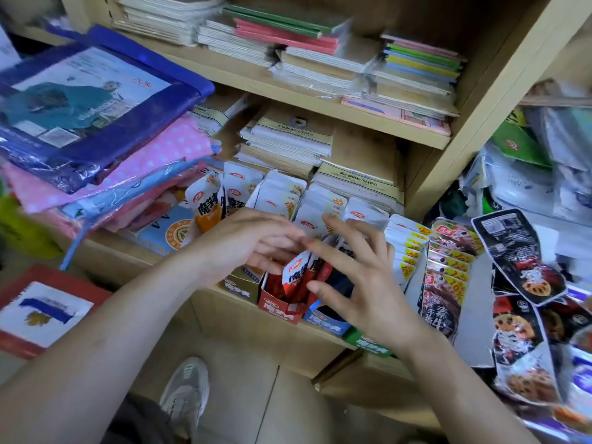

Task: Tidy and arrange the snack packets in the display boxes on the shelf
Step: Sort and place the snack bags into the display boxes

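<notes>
Several small display boxes stand in a row on the shelf edge: a tan box (240, 288), a red box (278, 307), a blue box (326, 320) and a green box (368, 344). White snack packets (278, 193) fill the rows behind them. A red-and-white packet (296, 277) sticks up out of the red box. My left hand (243, 245) hovers over the tan and red boxes, fingers straight, tips near that packet. My right hand (362, 277) spreads its fingers over the red and blue boxes, touching packets there. Neither hand grips anything.
Bagged clothing (96, 129) is piled at the left on the shelf. Stacked notebooks (288, 139) sit behind the packets and on the shelf above. Dark snack packets (515, 261) and a brown row (445, 274) crowd the right. A shoe (185, 395) shows on the floor below.
</notes>
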A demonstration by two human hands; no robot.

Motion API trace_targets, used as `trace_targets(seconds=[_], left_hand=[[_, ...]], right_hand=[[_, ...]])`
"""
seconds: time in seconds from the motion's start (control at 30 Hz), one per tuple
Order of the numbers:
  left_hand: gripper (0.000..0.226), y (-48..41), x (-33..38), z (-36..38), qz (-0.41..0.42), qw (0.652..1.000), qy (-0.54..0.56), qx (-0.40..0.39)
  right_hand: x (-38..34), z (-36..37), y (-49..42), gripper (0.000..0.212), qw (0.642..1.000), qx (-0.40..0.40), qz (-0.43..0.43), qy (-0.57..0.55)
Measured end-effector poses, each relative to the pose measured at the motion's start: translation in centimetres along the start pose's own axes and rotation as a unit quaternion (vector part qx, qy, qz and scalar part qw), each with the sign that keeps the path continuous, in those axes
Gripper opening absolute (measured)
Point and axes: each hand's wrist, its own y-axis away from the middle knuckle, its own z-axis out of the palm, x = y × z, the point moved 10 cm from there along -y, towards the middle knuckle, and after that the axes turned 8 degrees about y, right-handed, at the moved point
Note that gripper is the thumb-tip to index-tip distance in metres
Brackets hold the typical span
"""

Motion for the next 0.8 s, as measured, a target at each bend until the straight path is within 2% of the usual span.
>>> trace_targets(seconds=[0.07, 0.13, 0.23, 0.3, 0.37, 0.43, 0.53, 0.6, 0.7, 0.8], left_hand=[[0.020, 0.0, 0.1, -1.1, 0.009, 0.999, -0.003, 0.034], [0.017, -0.4, 0.3, -2.9, 0.036, 0.993, -0.038, 0.103], [0.018, -0.9, 1.6, -4.2, 0.127, 0.963, -0.167, 0.167], [0.025, -1.3, 2.0, -2.8, 0.163, 0.942, -0.265, 0.124], [0.035, -1.9, 1.2, -1.1, 0.151, 0.928, -0.334, 0.062], [0.038, -2.0, 0.8, -0.3, 0.144, 0.917, -0.371, 0.040], [0.026, -1.3, 1.5, -0.5, 0.151, 0.933, -0.327, 0.020], [0.021, -0.7, 1.6, -0.2, 0.133, 0.946, -0.293, -0.028], [0.018, 0.6, 0.8, 0.4, 0.077, 0.957, -0.249, -0.125], [0.019, 1.5, 0.2, 0.7, 0.038, 0.956, -0.229, -0.179]], right_hand=[[0.3, -0.4, 0.1, 0.041, 1.000, 0.013, 0.001, -0.024], [0.6, -0.7, 0.2, 0.039, 0.999, 0.035, 0.003, -0.041], [0.9, -1.1, 0.0, 0.043, 0.997, 0.064, 0.003, -0.032], [0.8, -1.3, -0.1, 0.049, 0.997, 0.071, 0.000, -0.039], [0.6, -1.3, -0.2, 0.054, 0.996, 0.073, -0.002, -0.055], [0.5, -1.4, -0.2, 0.055, 0.995, 0.077, 0.005, -0.060], [1.0, -1.5, 0.1, 0.051, 0.994, 0.086, 0.043, -0.062], [1.3, -1.4, 0.2, 0.044, 0.993, 0.081, 0.066, -0.060], [0.6, -0.8, 0.3, 0.055, 0.997, 0.052, 0.054, -0.010], [0.4, -0.7, 0.5, 0.040, 0.997, 0.057, 0.052, 0.003]])
